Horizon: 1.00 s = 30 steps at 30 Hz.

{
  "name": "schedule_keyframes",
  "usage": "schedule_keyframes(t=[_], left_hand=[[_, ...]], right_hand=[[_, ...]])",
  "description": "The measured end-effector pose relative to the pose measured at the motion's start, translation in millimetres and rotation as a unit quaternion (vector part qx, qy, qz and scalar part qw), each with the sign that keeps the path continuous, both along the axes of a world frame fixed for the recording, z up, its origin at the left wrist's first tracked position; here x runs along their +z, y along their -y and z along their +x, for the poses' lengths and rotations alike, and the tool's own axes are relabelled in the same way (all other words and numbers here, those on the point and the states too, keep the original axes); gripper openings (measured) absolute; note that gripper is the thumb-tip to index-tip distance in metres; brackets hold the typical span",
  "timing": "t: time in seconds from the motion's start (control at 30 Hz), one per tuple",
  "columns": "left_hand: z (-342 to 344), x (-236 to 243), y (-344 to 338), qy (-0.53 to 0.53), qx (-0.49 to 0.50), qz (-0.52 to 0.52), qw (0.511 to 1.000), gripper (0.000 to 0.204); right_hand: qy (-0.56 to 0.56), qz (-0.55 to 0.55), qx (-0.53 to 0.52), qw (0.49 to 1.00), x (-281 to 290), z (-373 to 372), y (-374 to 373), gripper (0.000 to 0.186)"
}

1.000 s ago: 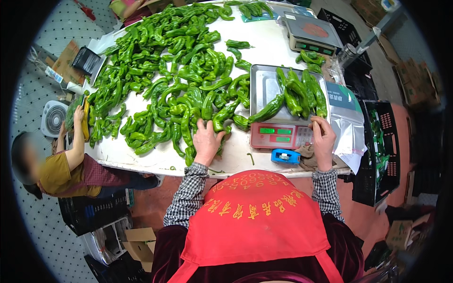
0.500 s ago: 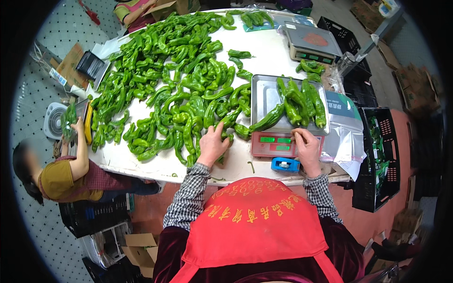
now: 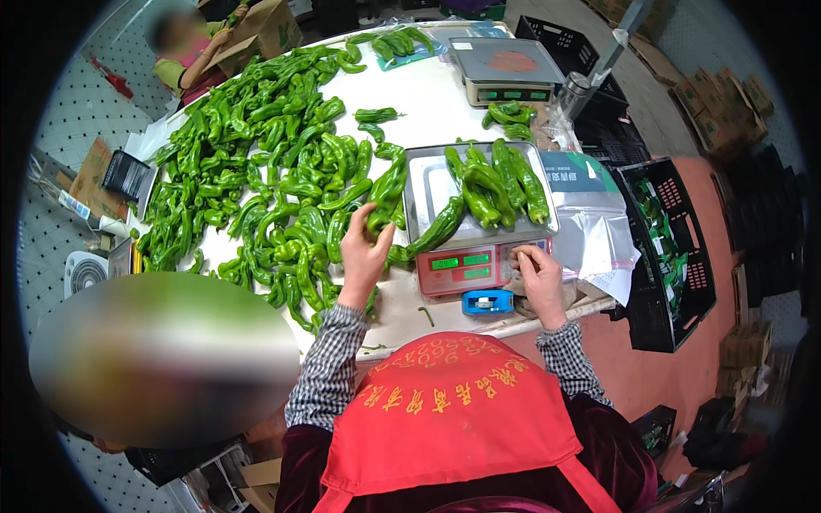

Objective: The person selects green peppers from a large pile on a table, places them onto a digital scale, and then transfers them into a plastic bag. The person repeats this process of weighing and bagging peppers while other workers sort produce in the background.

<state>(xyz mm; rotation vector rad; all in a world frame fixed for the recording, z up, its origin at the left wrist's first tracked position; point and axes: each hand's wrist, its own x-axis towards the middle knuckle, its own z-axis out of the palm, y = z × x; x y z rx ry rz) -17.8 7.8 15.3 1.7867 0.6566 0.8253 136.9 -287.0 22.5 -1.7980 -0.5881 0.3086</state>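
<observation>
My left hand [image 3: 363, 255] grips a long green pepper [image 3: 389, 190] between thumb and fingers, at the left side of a red digital scale [image 3: 438, 280]. On the scale's steel pan [image 3: 422, 168] lie several green peppers [image 3: 486, 195], and one more pepper [image 3: 440, 227] slants across its front left corner. My right hand [image 3: 540, 280] is at the right end of the scale's front panel, fingers curled together, with nothing visible in them. A wide heap of green peppers [image 3: 295, 184] covers the table to the left.
A blue tape dispenser [image 3: 487, 302] sits before the scale. Clear plastic bags [image 3: 590, 231] lie to its right, beside a black crate [image 3: 693, 295] holding green packets. A second scale [image 3: 505, 73] stands farther back. One person [image 3: 192, 73] works at the far left; a blurred patch covers the near left.
My left hand has moved up from the heap's near edge and has lifted a pepper beside the pan. The right hand stays by the scale's front. The whole view has shifted.
</observation>
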Motion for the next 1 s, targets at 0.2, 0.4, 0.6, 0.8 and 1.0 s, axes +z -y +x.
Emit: schedule_keyframes(t=[0.2,0.4,0.6,0.8,1.0], left_hand=[[51,-22,-6,-0.159,-0.106,0.255,0.948,0.043],[25,-30,4,-0.072,-0.052,0.134,0.987,0.035],[-31,-55,5,-0.103,0.029,0.133,0.985,0.024],[-78,-80,11,-0.210,0.060,0.213,0.952,0.025],[-97,-100,26,-0.230,0.062,0.243,0.941,0.029]], right_hand=[[0.024,0.000,-0.046,0.999,-4,1,17,0.013],[-0.006,-0.003,-0.107,0.994,-26,10,55,0.016],[-0.021,-0.030,-0.119,0.992,-54,20,82,0.016],[0.076,-0.143,-0.134,0.978,-63,48,88,0.018],[0.196,-0.368,-0.131,0.899,-91,99,103,0.051]])
